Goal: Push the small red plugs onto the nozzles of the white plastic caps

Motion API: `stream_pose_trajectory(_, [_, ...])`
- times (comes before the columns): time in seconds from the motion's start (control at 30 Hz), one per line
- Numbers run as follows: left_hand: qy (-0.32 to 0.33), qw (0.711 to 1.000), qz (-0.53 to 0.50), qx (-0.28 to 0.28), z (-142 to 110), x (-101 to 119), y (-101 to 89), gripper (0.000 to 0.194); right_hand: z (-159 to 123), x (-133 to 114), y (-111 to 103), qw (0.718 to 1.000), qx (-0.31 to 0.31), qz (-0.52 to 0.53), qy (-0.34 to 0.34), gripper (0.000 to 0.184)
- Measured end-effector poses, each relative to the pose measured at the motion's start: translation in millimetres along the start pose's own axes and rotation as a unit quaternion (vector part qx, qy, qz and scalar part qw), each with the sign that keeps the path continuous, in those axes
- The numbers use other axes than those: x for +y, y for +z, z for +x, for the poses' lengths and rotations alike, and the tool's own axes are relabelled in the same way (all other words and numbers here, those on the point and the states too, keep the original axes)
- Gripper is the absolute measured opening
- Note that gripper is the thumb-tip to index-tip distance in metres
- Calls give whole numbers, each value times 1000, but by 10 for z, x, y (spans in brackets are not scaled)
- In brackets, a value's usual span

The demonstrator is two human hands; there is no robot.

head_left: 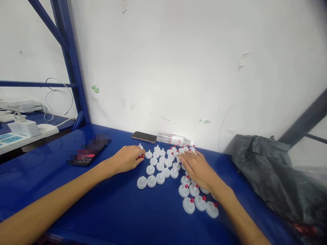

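Several white plastic caps (160, 165) stand in rows on the blue table (114, 211); those at the near right (189, 205) carry small red tips. My left hand (127, 158) rests at the left end of the rows, fingers curled round a white cap with something red at the fingertips. My right hand (198, 167) lies flat, palm down and fingers stretched out, on top of the caps at the right side of the group.
A phone (144, 136) and a lying water bottle (173, 139) sit by the wall behind the caps. A second phone (87, 157) lies to the left. A black plastic bag (270, 170) fills the right side. A power strip (22, 134) sits on the left shelf.
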State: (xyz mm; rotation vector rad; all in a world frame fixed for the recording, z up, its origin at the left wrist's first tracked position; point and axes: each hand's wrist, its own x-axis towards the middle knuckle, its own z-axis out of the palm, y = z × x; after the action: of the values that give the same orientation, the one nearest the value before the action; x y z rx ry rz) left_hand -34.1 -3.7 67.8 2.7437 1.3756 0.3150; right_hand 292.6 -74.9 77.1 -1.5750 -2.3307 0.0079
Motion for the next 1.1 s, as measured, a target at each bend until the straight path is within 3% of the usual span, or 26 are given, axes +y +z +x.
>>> stream_pose_trajectory(0.23, [-39,999,38,0,-3,-151,-8,11,8,-50,-20,999,-36,13,9,55])
stream_pose_trajectory(0.5, [-45,997,54,-18,-2,-142,-36,12,-13,-81,-5,999,-45,23,11,52])
stream_pose_trajectory(0.7, [-56,996,66,-32,-23,-93,-96,13,87,-60,-50,1000,-10,17,17,55])
stream_pose_trajectory(0.87, [-67,996,58,-32,-50,-47,-175,31,344,-19,68,1000,-4,19,15,57])
stream_pose_trajectory(0.97, [-76,996,42,-17,-34,-44,-224,33,429,-6,94,1000,15,20,5,55])
stream_pose_trajectory(1.1, [-67,997,16,33,-30,-5,-277,30,401,-52,30,995,90,26,-18,45])
